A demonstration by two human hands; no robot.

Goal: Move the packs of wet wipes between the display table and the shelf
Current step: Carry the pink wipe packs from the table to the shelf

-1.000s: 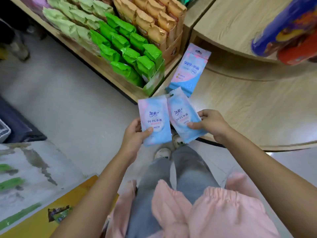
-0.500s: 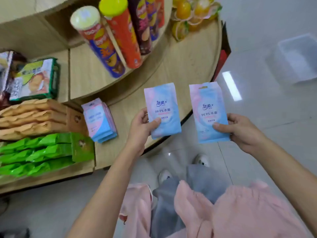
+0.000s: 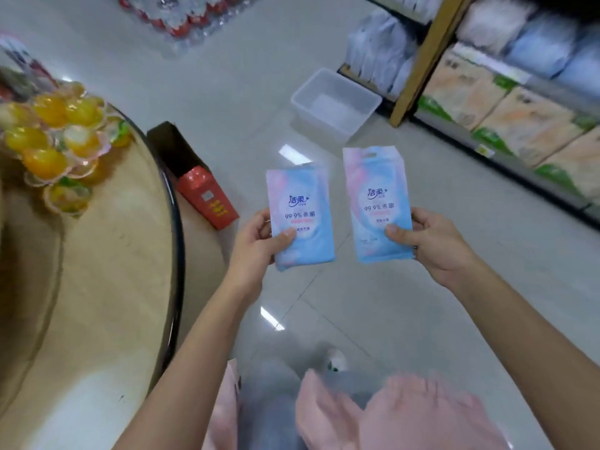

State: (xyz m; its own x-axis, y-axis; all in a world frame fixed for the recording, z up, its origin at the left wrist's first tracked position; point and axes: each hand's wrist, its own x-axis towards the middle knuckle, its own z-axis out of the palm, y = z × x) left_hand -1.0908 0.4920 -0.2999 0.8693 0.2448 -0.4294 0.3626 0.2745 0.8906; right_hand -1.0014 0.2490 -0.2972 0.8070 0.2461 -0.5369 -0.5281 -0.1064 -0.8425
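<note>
Half a second on, turned from round wooden table (image 3: pixel 113 254) toward shelf (image 3: pixel 422 53); judged as mid-transfer to shelf. Pinched left pink-and-blue wet-wipe pack (image 3: pixel 302 196) at lower edge with curled left fingers (image 3: pixel 287 237); gripped right matching pack (image 3: pixel 376 190) likewise with right fingers (image 3: pixel 394 230). Held both upright, apart, over floor between table and shelf. Saw nothing inside clear plastic tub (image 3: pixel 316 120); could not tell contents of open red carton (image 3: pixel 207 203).

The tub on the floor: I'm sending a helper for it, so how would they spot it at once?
Find the shelf on the right with its wooden post. At the post's foot stands the tub. It is clear, rectangular and open-topped, unlike the red box lying by the round table.
</note>
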